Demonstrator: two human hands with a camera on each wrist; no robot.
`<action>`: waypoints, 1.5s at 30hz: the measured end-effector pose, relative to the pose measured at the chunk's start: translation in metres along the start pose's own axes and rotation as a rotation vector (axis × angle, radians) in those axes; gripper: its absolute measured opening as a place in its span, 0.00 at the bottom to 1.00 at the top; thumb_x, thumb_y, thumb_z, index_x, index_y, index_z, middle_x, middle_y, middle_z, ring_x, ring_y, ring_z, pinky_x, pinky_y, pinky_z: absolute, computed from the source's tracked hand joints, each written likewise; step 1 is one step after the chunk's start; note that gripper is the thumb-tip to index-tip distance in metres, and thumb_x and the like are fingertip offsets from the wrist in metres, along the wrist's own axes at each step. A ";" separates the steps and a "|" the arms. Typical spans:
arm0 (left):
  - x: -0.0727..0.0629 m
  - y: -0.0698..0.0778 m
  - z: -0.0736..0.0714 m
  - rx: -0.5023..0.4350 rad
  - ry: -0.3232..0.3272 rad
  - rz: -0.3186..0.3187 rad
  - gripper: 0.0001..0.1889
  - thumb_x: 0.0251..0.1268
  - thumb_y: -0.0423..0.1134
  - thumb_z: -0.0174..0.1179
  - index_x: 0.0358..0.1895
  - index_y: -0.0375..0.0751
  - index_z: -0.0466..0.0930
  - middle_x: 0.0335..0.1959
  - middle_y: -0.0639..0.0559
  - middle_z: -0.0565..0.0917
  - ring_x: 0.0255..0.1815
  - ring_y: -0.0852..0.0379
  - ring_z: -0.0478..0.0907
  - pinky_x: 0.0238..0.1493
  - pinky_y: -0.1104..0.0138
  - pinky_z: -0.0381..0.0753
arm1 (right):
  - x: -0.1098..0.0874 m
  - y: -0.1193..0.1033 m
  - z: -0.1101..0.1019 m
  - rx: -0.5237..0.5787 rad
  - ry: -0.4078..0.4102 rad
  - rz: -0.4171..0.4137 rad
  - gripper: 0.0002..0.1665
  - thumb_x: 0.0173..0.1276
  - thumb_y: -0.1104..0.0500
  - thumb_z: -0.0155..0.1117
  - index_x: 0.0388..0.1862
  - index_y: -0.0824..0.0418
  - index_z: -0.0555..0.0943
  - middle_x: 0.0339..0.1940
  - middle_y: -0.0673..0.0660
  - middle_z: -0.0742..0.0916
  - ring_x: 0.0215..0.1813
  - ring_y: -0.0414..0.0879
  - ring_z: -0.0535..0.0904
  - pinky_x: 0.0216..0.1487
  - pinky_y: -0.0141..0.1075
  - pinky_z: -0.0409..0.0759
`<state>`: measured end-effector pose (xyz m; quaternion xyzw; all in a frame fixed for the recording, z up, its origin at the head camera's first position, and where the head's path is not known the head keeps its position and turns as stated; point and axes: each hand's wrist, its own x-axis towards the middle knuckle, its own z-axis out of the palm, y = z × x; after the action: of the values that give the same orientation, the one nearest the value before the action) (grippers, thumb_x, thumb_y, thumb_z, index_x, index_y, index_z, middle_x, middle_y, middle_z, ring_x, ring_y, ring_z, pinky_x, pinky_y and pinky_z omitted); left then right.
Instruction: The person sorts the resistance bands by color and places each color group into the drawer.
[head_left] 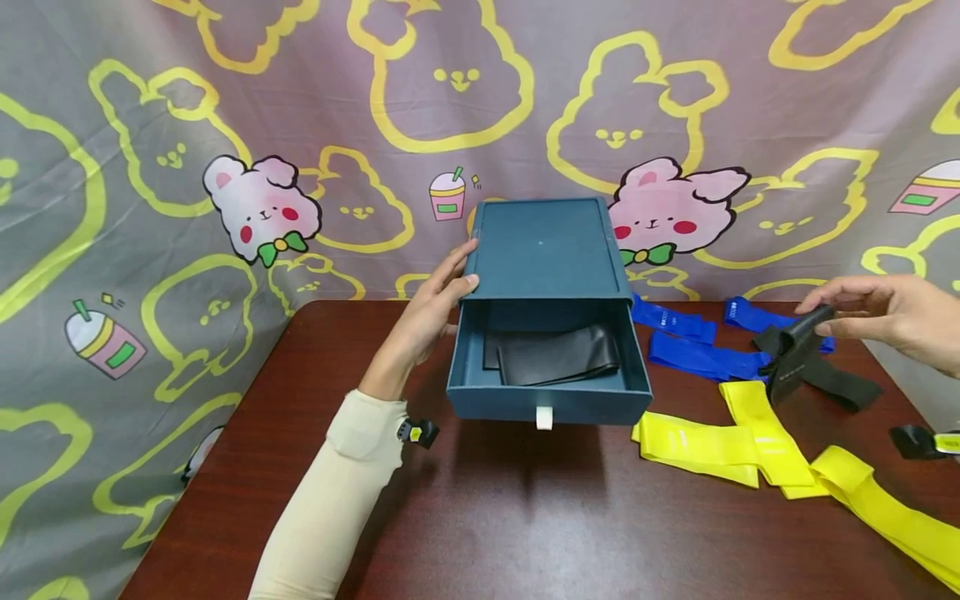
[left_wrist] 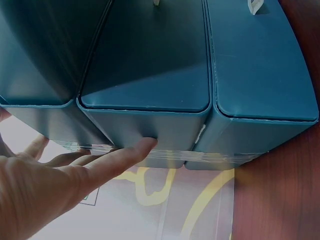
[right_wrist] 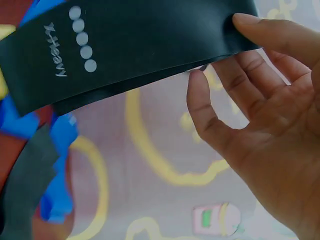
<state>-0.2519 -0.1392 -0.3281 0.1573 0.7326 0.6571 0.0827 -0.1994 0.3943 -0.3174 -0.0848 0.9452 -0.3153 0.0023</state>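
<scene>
- Two bare hands are at work: your left hand [head_left: 423, 325] is at the drawer unit, and your right hand [head_left: 892, 312] is well apart from it, off to the right.
- Your left fingers are extended and spread, touching the left side of the blue plastic drawer unit [head_left: 547, 250]; the thumb lies near its front edge.
- Just beside those left fingers, the left wrist view shows clear tape [left_wrist: 200, 156] running across the unit's stacked sections.
- Your right fingers pinch one end of a folded black resistance band [right_wrist: 135, 45] against the thumb. Its printing seems to read "X-Heavy", beside five pale dots.
- That band slants down and leftward from your right fingertips; you cannot tell whether its lower end touches the bands below.
- Between your two hands, to the right of your left fingers and lower, the pulled-out drawer [head_left: 487, 407] shows a white pull tab [head_left: 544, 417].
- Folded black bands [head_left: 558, 357] lie inside that drawer, well left of your right fingers.
- Below your right fingers, a dark grey band [head_left: 843, 382] lies on the wooden table [head_left: 525, 517].
- Blue bands [head_left: 705, 358] lie mostly left of your right fingers, and yellow bands [head_left: 697, 450] spread nearer you, below those fingers and leftward.
</scene>
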 end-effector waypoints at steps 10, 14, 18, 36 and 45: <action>0.000 0.000 0.000 -0.005 0.005 -0.001 0.31 0.82 0.49 0.51 0.83 0.72 0.57 0.87 0.51 0.50 0.82 0.37 0.61 0.60 0.31 0.78 | 0.008 -0.049 -0.005 0.180 0.080 -0.176 0.17 0.64 0.80 0.66 0.48 0.65 0.86 0.37 0.44 0.90 0.33 0.42 0.84 0.34 0.28 0.81; 0.001 -0.001 0.000 0.002 0.005 0.005 0.31 0.82 0.49 0.51 0.83 0.71 0.57 0.87 0.51 0.51 0.81 0.36 0.62 0.60 0.31 0.78 | 0.014 -0.066 -0.007 0.293 0.052 -0.276 0.19 0.64 0.84 0.62 0.49 0.69 0.85 0.42 0.47 0.89 0.34 0.43 0.86 0.37 0.27 0.86; 0.001 -0.002 0.000 0.008 0.008 0.002 0.31 0.82 0.49 0.52 0.83 0.72 0.57 0.87 0.51 0.51 0.82 0.36 0.61 0.61 0.31 0.78 | 0.024 -0.084 -0.011 0.509 -0.060 -0.436 0.21 0.63 0.88 0.57 0.50 0.75 0.83 0.43 0.55 0.90 0.36 0.45 0.87 0.40 0.30 0.88; 0.000 0.000 0.000 0.016 0.012 -0.010 0.31 0.82 0.49 0.51 0.83 0.72 0.57 0.88 0.52 0.50 0.82 0.37 0.61 0.62 0.31 0.78 | 0.061 -0.191 -0.015 0.879 -0.375 -0.860 0.22 0.58 0.93 0.43 0.50 0.89 0.76 0.45 0.69 0.89 0.49 0.55 0.80 0.47 0.35 0.88; 0.001 -0.001 0.000 0.014 0.021 -0.012 0.31 0.82 0.49 0.52 0.82 0.73 0.57 0.88 0.52 0.50 0.83 0.38 0.60 0.63 0.31 0.76 | 0.073 -0.220 0.006 0.762 -0.496 -0.857 0.20 0.65 0.88 0.48 0.52 0.82 0.79 0.49 0.64 0.87 0.47 0.53 0.83 0.46 0.35 0.88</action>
<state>-0.2527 -0.1385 -0.3287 0.1465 0.7389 0.6531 0.0778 -0.2357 0.2059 -0.1875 -0.5203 0.6197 -0.5742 0.1250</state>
